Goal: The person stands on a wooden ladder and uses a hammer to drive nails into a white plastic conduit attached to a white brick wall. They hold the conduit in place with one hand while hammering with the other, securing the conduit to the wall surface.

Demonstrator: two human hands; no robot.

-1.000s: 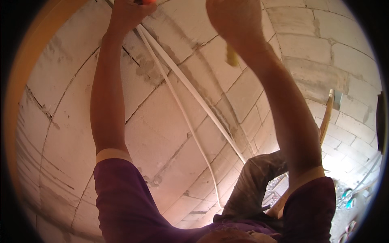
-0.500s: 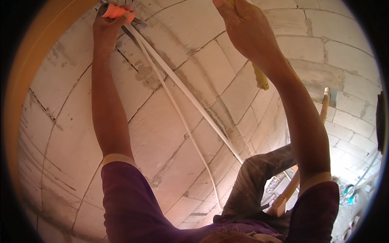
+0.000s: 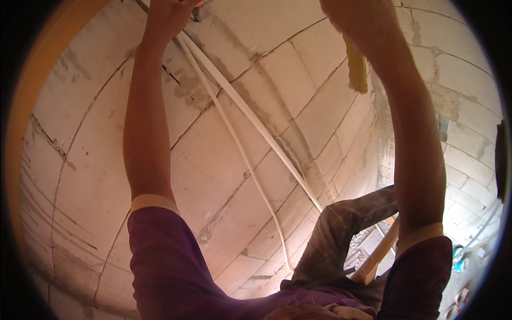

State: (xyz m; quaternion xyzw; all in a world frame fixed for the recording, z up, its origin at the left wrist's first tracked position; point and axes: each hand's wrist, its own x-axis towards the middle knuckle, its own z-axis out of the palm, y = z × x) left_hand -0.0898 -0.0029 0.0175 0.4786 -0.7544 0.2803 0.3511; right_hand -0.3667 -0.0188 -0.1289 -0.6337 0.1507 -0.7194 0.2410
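Blockwork backs right hand gripping yellow handle.

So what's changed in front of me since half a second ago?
Your left hand is higher in the picture, its orange grip now nearly out of view. Your right hand has moved up and rightward with the yellow handle. I see nothing newly grasped or let go. The two white pipes still run down across the wall.
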